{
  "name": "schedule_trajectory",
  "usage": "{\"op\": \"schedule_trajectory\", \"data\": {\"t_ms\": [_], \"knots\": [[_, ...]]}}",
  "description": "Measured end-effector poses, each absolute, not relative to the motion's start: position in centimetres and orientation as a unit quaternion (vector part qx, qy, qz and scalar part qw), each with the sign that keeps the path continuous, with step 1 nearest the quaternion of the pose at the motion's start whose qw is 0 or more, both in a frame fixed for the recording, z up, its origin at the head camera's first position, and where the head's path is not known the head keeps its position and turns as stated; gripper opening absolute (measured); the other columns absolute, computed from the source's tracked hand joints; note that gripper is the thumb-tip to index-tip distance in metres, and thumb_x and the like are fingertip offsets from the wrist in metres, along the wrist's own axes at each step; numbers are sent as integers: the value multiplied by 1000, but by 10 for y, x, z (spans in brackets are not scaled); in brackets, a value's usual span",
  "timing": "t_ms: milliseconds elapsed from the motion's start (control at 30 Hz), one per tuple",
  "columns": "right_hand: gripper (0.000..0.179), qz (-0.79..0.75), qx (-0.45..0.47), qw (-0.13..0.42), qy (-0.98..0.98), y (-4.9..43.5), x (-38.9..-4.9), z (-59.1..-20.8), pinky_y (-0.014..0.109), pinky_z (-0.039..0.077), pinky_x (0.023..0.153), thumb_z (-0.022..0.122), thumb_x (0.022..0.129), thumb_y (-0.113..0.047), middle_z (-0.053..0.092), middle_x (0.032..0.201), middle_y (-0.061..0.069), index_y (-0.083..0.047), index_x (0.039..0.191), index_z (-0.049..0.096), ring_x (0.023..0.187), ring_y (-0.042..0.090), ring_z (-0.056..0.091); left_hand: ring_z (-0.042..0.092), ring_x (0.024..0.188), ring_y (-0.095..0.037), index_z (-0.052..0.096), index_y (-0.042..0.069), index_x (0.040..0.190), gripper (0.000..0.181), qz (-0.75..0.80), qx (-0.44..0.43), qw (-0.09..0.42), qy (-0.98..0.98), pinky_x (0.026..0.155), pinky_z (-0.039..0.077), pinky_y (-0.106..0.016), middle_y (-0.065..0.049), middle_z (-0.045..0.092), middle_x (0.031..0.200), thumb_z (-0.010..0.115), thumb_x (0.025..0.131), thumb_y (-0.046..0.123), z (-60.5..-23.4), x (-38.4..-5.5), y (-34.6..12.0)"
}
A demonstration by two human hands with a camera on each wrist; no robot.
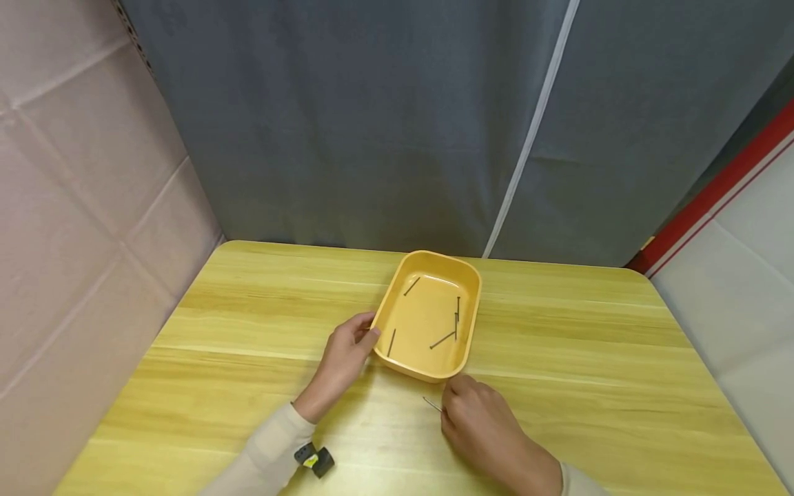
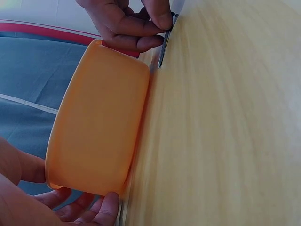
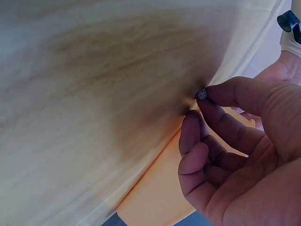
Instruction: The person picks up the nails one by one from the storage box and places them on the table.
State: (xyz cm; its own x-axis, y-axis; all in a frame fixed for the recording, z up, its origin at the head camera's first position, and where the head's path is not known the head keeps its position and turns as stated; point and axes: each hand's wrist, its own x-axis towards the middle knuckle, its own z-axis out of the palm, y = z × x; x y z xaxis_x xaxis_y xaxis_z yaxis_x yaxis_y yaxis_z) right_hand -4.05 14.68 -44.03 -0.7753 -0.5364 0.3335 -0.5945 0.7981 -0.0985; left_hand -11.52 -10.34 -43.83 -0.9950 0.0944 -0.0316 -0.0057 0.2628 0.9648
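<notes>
A yellow plastic tray sits on the wooden table, with several dark nails scattered over its bottom. At its near left corner my left hand holds it, thumb on the rim and fingers against the outer side. Just in front of the near edge, my right hand pinches a single nail between thumb and index finger. That nail's point sticks out to the left, low over the tabletop. In the right wrist view the nail's round head shows at the thumb tip.
The wooden table reaches back to a grey curtain. Pale panels stand on both sides, the right one edged in red. A small black device is strapped to the left sleeve.
</notes>
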Motion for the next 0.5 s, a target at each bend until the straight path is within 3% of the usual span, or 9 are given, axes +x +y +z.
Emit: {"op": "schedule_trajectory", "data": {"t_ms": [500], "knots": [[28, 148, 326, 171, -918, 147, -35, -438, 30, 52, 60, 88, 83, -12, 60, 87, -5, -18, 73, 62, 74, 12, 57, 68, 123, -36, 56, -10, 152, 43, 613, 29, 35, 789, 99, 62, -48, -22, 68, 139, 59, 112, 7, -439, -116, -103]]}}
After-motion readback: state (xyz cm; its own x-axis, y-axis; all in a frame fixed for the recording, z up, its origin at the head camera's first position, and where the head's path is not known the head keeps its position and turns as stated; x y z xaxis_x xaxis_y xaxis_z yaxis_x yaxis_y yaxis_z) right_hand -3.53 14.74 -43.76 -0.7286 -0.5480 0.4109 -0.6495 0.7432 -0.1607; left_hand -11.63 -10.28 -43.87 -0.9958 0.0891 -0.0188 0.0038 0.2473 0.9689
